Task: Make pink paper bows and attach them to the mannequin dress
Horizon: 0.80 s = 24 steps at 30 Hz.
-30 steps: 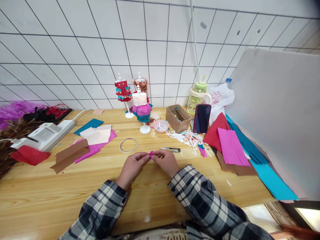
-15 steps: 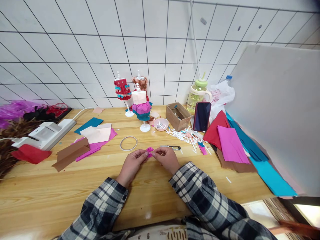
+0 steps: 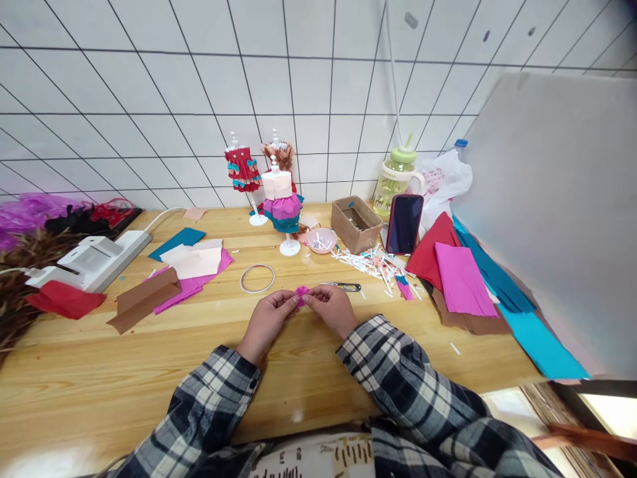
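My left hand point(image 3: 267, 320) and my right hand point(image 3: 331, 309) meet over the wooden table point(image 3: 149, 358), fingers pinched together on a small folded pink paper piece point(image 3: 301, 295) held between them. A small pair of metal snips point(image 3: 343, 287) lies just behind my right hand. A thin white ring point(image 3: 257, 278) rests on the table behind my left hand. Both forearms are in plaid sleeves.
Mini mannequins with paper dresses point(image 3: 281, 199) stand at the back, beside a pink dish point(image 3: 322, 240) and a cardboard box point(image 3: 355, 224). A phone point(image 3: 404, 224), a green-lidded bottle point(image 3: 398, 179) and coloured paper sheets point(image 3: 460, 279) lie right. Paper sheets point(image 3: 189, 265) and a power strip point(image 3: 94, 255) sit left.
The pink piece has spread slightly between my fingertips. My hands stay together; the view has tilted down a little.
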Available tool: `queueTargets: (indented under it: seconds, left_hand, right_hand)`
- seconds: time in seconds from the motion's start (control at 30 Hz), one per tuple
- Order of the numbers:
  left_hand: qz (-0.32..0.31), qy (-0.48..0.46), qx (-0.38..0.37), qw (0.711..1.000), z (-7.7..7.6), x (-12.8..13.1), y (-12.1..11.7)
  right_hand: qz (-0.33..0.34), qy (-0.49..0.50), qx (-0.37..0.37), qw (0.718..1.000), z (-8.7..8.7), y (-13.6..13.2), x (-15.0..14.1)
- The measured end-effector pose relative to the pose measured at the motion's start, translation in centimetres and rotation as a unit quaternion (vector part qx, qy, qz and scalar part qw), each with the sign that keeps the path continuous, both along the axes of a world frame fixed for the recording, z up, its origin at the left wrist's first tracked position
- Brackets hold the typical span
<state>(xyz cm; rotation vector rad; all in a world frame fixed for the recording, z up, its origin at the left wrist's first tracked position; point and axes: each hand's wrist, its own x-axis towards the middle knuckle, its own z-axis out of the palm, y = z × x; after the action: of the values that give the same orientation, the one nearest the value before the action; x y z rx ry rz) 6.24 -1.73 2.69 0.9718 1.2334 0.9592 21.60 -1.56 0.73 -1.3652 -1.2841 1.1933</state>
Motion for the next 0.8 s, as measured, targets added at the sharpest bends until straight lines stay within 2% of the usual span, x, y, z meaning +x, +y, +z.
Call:
queueTargets:
  seconds: [0.23, 0.53, 0.8]
  left_hand:
    - [-0.015, 0.028, 0.021, 0.999, -0.14, 0.02, -0.08]
    - [-0.033, 0.062, 0.039, 0.997, 0.09, 0.01, -0.16]
    - [-0.036, 0.009, 0.004, 0.999, -0.39, -0.48, 0.08]
  right_hand:
    - [-0.027, -0.046, 0.029, 0.998, 0.26, -0.18, -0.25]
    - [-0.034, -0.052, 0.043, 0.997, 0.16, -0.25, -0.25]
    - [0.004, -0.005, 0.018, 1.000, 0.15, -0.39, -0.25]
